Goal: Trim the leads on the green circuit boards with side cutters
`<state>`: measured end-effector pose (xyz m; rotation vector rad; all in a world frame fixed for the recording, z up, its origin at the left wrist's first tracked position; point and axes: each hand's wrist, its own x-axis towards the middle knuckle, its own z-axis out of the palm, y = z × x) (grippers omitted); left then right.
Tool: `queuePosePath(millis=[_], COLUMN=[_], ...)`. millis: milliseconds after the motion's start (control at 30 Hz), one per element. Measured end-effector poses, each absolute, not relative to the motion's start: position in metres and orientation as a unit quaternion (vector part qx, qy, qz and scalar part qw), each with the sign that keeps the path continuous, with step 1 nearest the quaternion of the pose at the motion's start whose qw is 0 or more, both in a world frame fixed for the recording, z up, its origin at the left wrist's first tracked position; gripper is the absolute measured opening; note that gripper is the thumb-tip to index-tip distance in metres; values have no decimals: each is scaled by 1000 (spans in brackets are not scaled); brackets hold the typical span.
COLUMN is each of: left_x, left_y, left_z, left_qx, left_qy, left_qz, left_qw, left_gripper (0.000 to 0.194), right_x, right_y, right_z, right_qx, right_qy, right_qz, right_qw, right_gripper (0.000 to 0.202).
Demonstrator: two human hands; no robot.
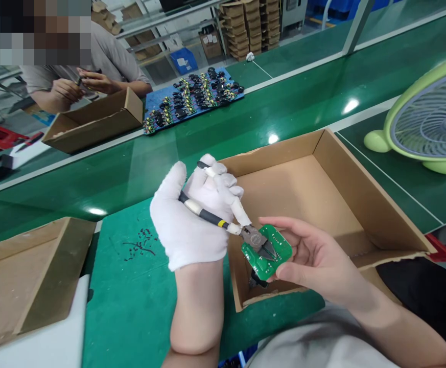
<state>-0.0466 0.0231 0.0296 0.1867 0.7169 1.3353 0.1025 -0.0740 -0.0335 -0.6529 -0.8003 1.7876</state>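
Observation:
My left hand [197, 220], in a white glove, is wrapped round a pair of cutting pliers [252, 237] with dark, white-taped handles. The handles are spread apart, and the plier jaws lie over the face of a small green circuit board [263, 266]. Bare, my right hand [314, 255] pinches that board by its right edge, thumb near the lower corner. Both are above the near left part of an open cardboard box [337, 204]. A dark part [258, 280] shows in the box beneath the board.
Small dark clippings [140, 245] lie on the green mat [111, 296]. Another cardboard box [42, 276] is at the left. Across the bench, a person's hands [80, 87] work behind a box, beside a blue tray [149, 105] of assembled parts. A green fan [433, 112] stands at the right.

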Motion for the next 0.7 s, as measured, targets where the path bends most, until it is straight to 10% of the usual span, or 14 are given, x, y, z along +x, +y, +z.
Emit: queuePosePath(millis=[700], left_x=[-47], left_y=[15], left_z=[36], left_qx=[141], left_qy=[309], left_qz=[615], left_qw=[711], left_gripper=[32], right_x=[101], right_y=[-81], right_z=[-40], right_qx=[-313], right_qy=[-393], right_qz=[694], right_qw=[515], right_gripper=[61])
